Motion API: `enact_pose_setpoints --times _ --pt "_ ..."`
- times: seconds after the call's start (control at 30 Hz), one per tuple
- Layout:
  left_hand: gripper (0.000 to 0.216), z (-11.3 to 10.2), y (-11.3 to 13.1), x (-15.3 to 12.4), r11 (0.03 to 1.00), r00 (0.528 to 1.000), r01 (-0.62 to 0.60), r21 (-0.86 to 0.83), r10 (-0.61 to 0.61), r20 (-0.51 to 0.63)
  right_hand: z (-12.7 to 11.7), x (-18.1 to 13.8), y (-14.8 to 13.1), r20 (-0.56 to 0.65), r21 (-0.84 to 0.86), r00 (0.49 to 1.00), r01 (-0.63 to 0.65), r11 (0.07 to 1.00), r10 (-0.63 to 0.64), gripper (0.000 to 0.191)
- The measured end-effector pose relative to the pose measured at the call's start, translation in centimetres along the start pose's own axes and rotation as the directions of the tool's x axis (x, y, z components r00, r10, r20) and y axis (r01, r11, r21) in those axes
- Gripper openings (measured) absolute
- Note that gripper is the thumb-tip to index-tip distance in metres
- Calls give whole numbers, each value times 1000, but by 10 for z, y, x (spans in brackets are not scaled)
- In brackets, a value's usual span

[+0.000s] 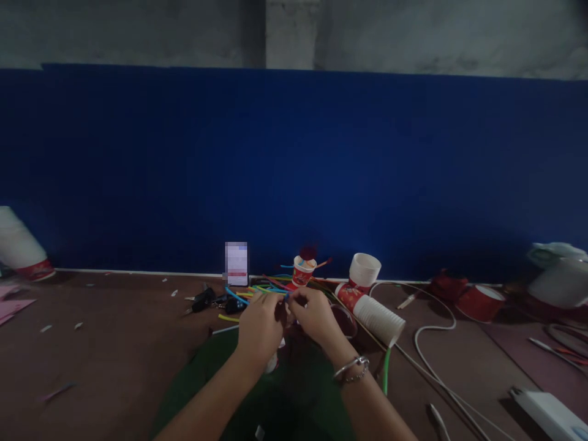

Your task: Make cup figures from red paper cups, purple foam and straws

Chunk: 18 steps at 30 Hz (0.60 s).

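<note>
My left hand and my right hand meet at the middle of the table, fingers curled and fingertips close together. A small blue piece shows at the fingertips of my right hand; its kind is too small to make out. What my left hand pinches is hidden behind its own fingers. Just beyond the hands lie several thin coloured sticks or strips, including a blue one and a yellow one. A small red and white paper cup stands behind them with coloured strips poking out.
A phone leans against the blue partition, with keys nearby. To the right are a stack of paper cups on its side, an upright cup and a white cable. Pink paper lies far left.
</note>
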<state>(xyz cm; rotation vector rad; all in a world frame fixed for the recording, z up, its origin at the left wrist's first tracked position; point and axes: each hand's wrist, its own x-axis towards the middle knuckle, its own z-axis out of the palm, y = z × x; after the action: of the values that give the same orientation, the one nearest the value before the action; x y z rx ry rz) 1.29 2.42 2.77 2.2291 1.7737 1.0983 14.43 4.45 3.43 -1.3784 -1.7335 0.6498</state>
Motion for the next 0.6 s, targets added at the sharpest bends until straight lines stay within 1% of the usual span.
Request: enact_pose_setpoints --times 0.1,0.17,0.23,0.27,0.33,0.37,0.4,0.47,0.53,0.6 --pt "10 -4 -6 9 970 989 131 -204 -113 99 -10 4 6 -47 -75 999 -29 997 25 12" --pt "8 -6 -10 14 946 982 167 -278 -133 137 -18 6 13 -112 -192 992 -84 978 64 12" --pt "9 -7 -13 16 941 979 171 -292 -130 154 -25 7 20 -153 -338 981 -167 926 120 19" --pt "11 -7 -13 16 944 979 169 -284 -128 158 -28 7 23 -155 -402 976 -201 893 150 22" --pt "20 -6 -12 14 949 980 167 -266 -130 154 -29 7 25 -153 -474 976 -210 855 155 14" --pt "25 -5 -12 13 951 980 167 -262 -131 147 -28 6 23 -149 -472 982 -173 864 115 11" --pt "30 -5 -11 13 949 981 167 -266 -133 143 -26 5 20 -143 -445 989 -103 889 43 16" --pt "39 -5 -10 12 936 977 175 -306 -125 175 -21 2 10 -101 -332 982 120 936 -161 29" --pt "44 -5 -10 12 910 967 167 -379 -76 244 -14 -1 -3 -10 -182 937 341 922 -349 31" --pt "45 -5 -10 12 882 963 132 -452 -4 271 -8 -5 -14 40 -94 905 425 900 -424 28"
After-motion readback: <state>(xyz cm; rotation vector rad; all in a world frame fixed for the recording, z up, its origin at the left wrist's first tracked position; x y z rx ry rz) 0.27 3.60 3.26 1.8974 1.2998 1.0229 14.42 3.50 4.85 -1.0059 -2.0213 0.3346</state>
